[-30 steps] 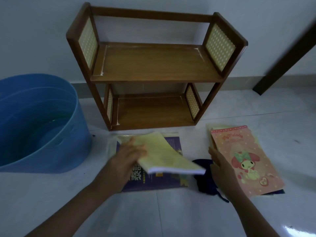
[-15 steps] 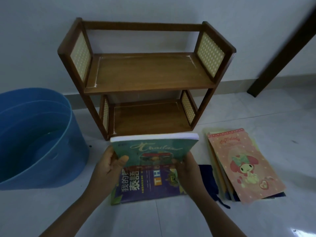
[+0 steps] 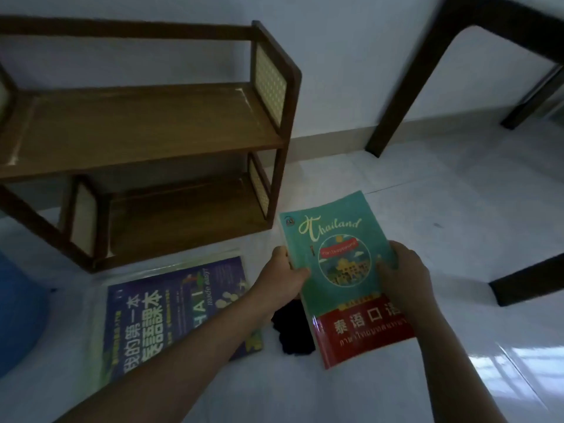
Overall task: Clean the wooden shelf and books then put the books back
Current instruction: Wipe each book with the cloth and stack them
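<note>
I hold a teal and red Thailand book [image 3: 341,270] flat in both hands, to the right of the shelf. My left hand [image 3: 285,274] grips its left edge with the thumb on the cover. My right hand [image 3: 403,276] grips its right edge. The two-tier wooden shelf [image 3: 146,132] stands against the wall at the left, with nothing on either board. A purple book [image 3: 171,312] lies flat on the floor in front of the shelf. A dark cloth [image 3: 293,328] lies on the floor under the held book, partly hidden by it.
A blue tub [image 3: 18,319] shows at the left edge. Dark table legs [image 3: 406,87] stand at the right, another leg [image 3: 525,282] lower right. The floor is white glossy tile.
The Thailand book went from standing in front of the shelf to lying flat in my hands on the right side. The view swung right; the pink book pile is out of sight.
</note>
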